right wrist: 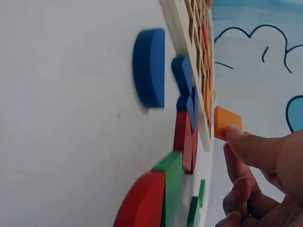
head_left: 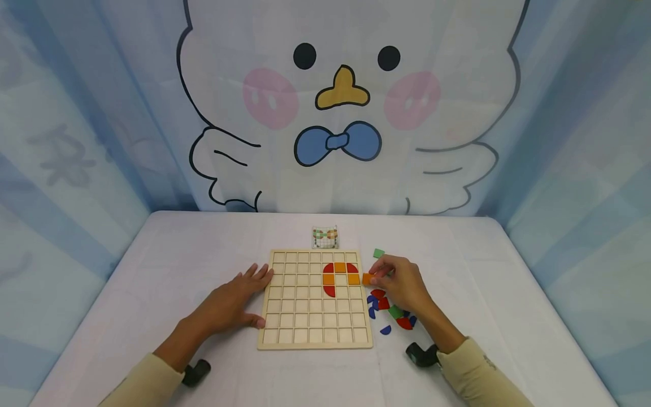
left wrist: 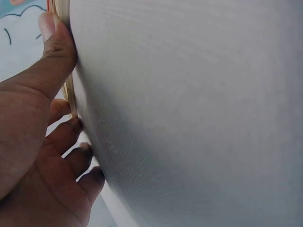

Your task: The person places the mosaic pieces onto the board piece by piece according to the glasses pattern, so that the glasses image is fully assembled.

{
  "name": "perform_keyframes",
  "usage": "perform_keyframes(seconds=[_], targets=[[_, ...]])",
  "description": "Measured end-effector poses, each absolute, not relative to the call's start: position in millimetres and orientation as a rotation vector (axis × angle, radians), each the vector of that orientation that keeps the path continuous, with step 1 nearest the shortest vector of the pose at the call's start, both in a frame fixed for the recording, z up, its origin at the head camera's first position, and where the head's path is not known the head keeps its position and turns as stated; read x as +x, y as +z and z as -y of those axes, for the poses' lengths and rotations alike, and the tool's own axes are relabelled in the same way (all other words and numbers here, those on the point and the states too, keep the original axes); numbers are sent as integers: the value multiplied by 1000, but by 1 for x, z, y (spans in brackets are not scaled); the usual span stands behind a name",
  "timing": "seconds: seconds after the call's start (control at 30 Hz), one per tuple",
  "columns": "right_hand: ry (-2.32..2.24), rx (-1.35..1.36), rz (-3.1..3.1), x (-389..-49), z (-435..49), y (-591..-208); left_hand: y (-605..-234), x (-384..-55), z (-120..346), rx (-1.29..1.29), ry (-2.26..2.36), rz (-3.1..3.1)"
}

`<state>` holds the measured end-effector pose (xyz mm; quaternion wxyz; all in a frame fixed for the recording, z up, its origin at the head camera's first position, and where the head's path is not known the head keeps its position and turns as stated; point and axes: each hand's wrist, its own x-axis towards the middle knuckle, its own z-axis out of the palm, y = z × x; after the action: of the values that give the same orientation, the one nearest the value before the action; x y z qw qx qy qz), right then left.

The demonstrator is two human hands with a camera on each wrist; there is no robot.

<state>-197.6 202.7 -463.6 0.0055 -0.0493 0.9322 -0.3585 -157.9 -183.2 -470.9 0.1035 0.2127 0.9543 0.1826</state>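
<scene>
A wooden grid board [head_left: 294, 306] lies flat on the table, its upper right cells holding orange square tiles [head_left: 339, 267] and red rounded pieces [head_left: 329, 291]. My right hand [head_left: 403, 281] pinches another orange square tile [right wrist: 227, 124] between thumb and fingertips, just off the board's right edge. In the right wrist view that tile is held up above the tabletop. At the board's left edge rests my left hand [head_left: 231, 302], fingers spread, with fingertips and thumb touching the rim. The left wrist view shows the thumb [left wrist: 57, 45] against the wooden side.
Right of the board lie loose pieces: a blue half-round piece [head_left: 385, 330], red pieces [head_left: 404, 323], a green square [head_left: 395, 311] and several more blue ones. Another green square [head_left: 378, 253] sits farther back. Behind the board is a small pattern card [head_left: 325, 237].
</scene>
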Motion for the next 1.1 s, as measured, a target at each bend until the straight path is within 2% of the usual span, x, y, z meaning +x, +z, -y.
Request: perform_keyframes(seconds=[0.33,1.1], targets=[[-1145,-293,-2892,-196,-180,-466,-471,-159,184,643,554,-2814],[-1037,-253,-2858,-195,-152,-470,-472,-159,184,650,552,-2822]])
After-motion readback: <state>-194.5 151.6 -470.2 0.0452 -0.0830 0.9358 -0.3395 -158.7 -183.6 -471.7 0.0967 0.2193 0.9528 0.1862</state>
